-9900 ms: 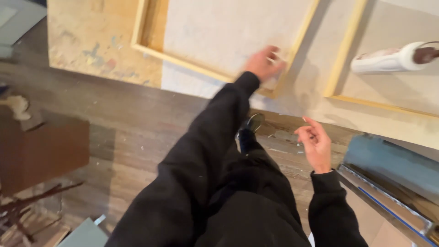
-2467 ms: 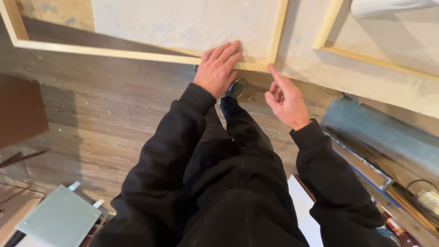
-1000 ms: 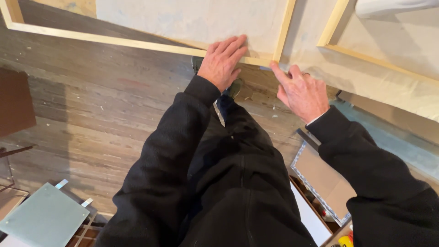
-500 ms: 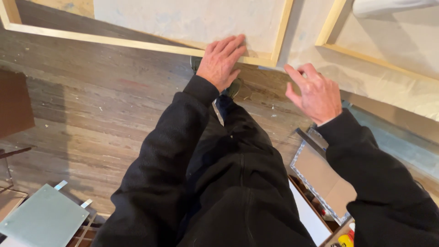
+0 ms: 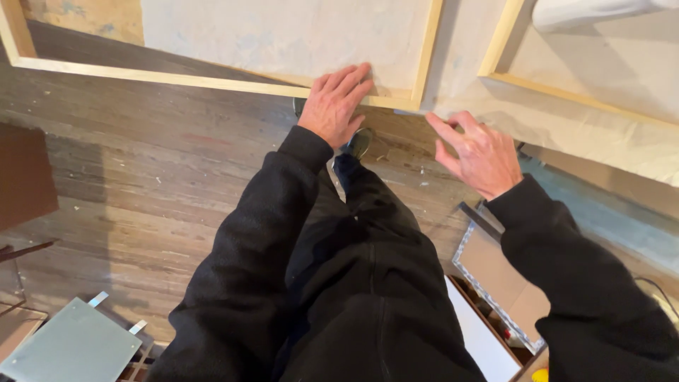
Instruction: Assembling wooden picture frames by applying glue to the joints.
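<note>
- Pressing my left hand (image 5: 334, 105) flat, fingers spread and open, on the lower rail of the wooden frame (image 5: 212, 80), close to its right corner.
- This frame is pale wood and leans against the wall ahead of me, its bottom rail just above the wooden floor (image 5: 134, 191); inside it I see the beige back of a stretched canvas (image 5: 283, 35).
- My right hand (image 5: 477, 152) is open too, fingers loosely spread, gripping nothing; it hovers just right of that frame corner, over the edge of a pale cloth (image 5: 601, 141). I cannot tell whether my fingertips touch the cloth.
- A second wooden frame (image 5: 503, 42) stands further right, on the same cloth, apart from the first.
- A white rounded object (image 5: 594, 10) shows at the top right, cut off by the edge of view.
- Both my arms are in black sleeves, and my dark shoe (image 5: 357, 141) rests on the floor just below my left hand.
- At lower right an open cardboard box (image 5: 495, 276) with a patterned rim sits near my right forearm.
- At lower left a flat grey-green panel (image 5: 71, 346) lies on the floor, well apart from both hands.
- A brown surface (image 5: 25, 173) shows at the left edge.
</note>
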